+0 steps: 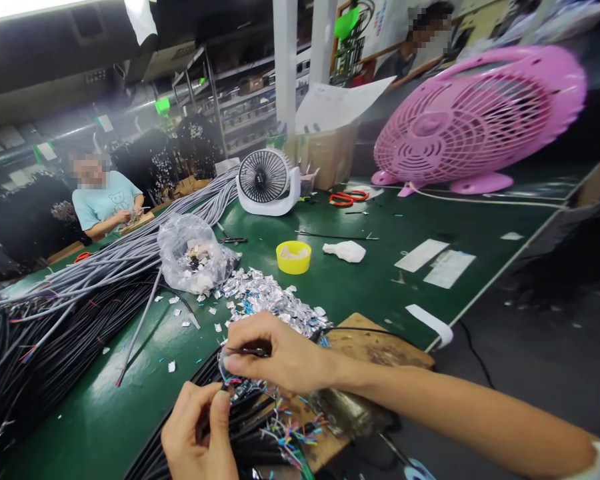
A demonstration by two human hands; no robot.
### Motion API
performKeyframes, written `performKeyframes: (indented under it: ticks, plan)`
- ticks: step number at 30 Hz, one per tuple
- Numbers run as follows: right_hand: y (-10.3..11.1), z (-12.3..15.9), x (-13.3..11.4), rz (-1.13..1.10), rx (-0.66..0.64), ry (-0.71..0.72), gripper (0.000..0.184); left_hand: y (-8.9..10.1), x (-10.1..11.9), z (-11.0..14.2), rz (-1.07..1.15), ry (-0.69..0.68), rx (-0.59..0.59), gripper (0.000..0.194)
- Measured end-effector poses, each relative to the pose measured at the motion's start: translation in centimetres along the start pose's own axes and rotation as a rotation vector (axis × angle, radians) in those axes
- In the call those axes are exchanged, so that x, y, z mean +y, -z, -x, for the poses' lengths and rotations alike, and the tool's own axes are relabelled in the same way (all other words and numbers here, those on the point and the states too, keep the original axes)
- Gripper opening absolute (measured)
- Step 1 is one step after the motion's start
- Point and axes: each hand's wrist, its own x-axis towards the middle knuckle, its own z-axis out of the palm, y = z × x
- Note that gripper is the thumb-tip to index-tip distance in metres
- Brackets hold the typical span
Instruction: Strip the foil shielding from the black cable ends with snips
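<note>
My left hand (200,427) is closed, thumb and forefinger pinching the end of a black cable (225,386). Just above it, my right hand (280,353) is closed in a pinch at the cable's tip; a dark, thin thing shows between its fingers, too hidden to name. Under both hands lie more black cables (155,443) in a bundle. Cut bits of coloured wire (293,430) are scattered on a worn wooden board (365,337) below my right wrist. A heap of silver foil scraps (275,300) lies just beyond my right hand.
Grey cables (125,257) and black ones cover the left side of the green table (145,400). Beyond the foil stand a clear plastic bag (180,233), a yellow dish (293,259), a white fan (267,183), and a pink fan (460,127). Red-handled scissors (349,198) lie behind. A co-worker (110,200) sits at left.
</note>
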Motion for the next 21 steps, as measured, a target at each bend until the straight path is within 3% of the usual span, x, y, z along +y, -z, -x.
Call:
performKeyframes:
  ticks: [5,9,15,21]
  plan:
    - [-0.18,0.2,0.39,-0.077,-0.063,-0.024,0.023,0.13,0.62,-0.13,0.032,0.021,-0.05,0.033]
    - [-0.25,0.34,0.45,-0.116,-0.054,0.014,0.008,0.12,0.77,-0.13,0.04,0.033,-0.056,0.037]
    - [-0.53,0.8,0.49,-0.062,0.029,0.0,0.006,-0.29,0.03,0.39,-0.005,0.05,0.044,0.025]
    - [-0.52,0.75,0.12,-0.063,-0.023,-0.114,0.009,-0.48,-0.14,0.79,-0.038,0.007,0.096,0.025]
